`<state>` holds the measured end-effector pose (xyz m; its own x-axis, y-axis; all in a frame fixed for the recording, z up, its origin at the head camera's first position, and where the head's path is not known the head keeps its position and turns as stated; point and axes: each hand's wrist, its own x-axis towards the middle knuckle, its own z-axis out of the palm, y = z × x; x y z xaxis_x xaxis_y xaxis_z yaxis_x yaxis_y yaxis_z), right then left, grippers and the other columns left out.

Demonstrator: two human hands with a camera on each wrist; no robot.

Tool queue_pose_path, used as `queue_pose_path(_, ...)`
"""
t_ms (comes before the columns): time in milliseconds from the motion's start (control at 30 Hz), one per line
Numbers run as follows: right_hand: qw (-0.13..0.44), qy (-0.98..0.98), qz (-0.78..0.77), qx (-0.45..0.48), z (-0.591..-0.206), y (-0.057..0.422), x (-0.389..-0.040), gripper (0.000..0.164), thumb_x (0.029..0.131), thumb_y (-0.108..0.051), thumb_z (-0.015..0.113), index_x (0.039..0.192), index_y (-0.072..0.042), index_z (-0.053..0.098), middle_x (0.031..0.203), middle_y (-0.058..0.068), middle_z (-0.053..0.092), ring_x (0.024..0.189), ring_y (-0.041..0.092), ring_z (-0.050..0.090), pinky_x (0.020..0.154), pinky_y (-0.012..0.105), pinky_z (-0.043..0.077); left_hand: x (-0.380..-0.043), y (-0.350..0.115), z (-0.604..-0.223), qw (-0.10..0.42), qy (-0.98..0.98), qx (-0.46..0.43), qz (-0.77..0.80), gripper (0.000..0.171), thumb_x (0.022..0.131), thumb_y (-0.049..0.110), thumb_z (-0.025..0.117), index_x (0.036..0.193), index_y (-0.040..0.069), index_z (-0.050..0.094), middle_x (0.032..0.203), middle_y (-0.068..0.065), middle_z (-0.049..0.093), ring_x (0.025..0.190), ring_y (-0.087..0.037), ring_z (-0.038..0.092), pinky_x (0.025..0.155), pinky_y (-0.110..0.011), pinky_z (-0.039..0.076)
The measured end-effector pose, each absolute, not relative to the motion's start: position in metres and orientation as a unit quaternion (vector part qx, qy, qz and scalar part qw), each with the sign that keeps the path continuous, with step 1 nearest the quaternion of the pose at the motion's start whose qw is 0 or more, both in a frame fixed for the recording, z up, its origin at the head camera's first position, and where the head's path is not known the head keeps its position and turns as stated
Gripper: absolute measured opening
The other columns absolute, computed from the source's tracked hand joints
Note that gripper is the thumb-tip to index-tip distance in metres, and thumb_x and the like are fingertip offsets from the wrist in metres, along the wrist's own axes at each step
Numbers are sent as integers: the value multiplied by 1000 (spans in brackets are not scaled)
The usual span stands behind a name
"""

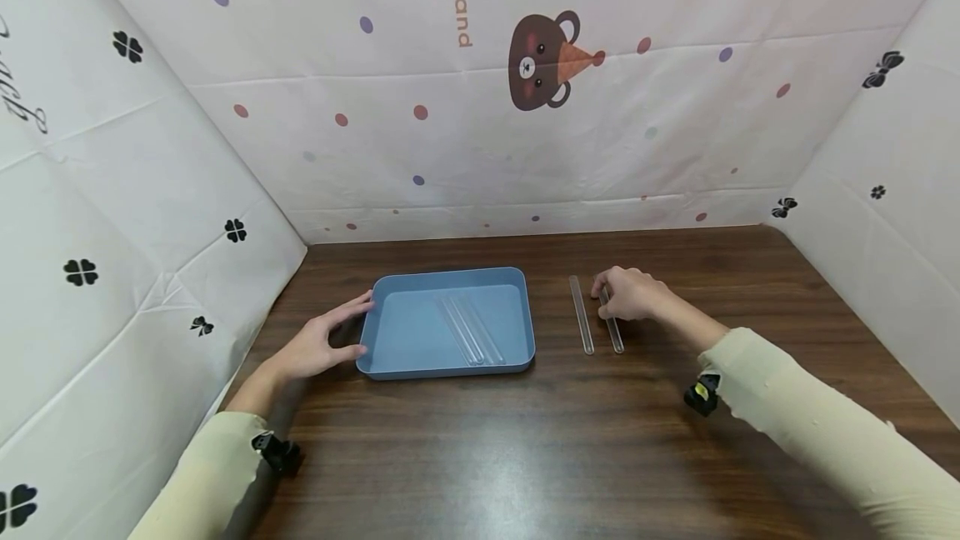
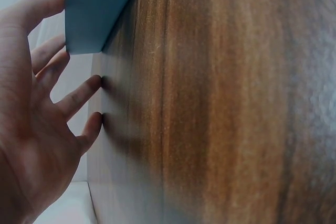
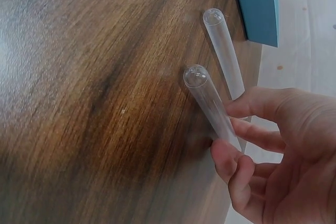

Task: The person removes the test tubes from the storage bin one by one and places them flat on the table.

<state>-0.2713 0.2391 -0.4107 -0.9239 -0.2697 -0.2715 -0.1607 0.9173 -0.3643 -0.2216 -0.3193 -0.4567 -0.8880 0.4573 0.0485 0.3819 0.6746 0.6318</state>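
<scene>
My right hand (image 1: 632, 293) has thumb and fingers around the upper part of a clear test tube (image 1: 613, 335), pinching it at the table. In the right wrist view its rounded end (image 3: 196, 76) points away from the hand. A second test tube (image 1: 581, 315) lies just to the left, beside the thumb. My left hand (image 1: 318, 343) touches the left side of a blue tray (image 1: 397, 374), fingers spread and fairly straight, thumb at the near corner. Inside the tray several clear test tubes (image 1: 471, 332) lie side by side at a slant.
The brown wooden table (image 1: 480, 448) extends in front of the tray and to both sides. A white patterned cloth (image 1: 450, 148) stands as a wall behind, with similar walls left and right. Each wrist wears a small black camera (image 1: 276, 452).
</scene>
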Motion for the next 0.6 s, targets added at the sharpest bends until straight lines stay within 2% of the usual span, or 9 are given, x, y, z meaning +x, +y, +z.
queue_pose_path(600, 163, 965, -172, -109, -412, 239, -271, 30, 100, -22, 80, 127, -11, 76, 89, 3, 64, 72, 21, 63, 66, 38, 48, -221, -319, -457, 54, 914, 232, 330, 76, 103, 22, 82, 170, 8, 49, 186, -19, 33, 170, -55, 33, 129, -83, 30)
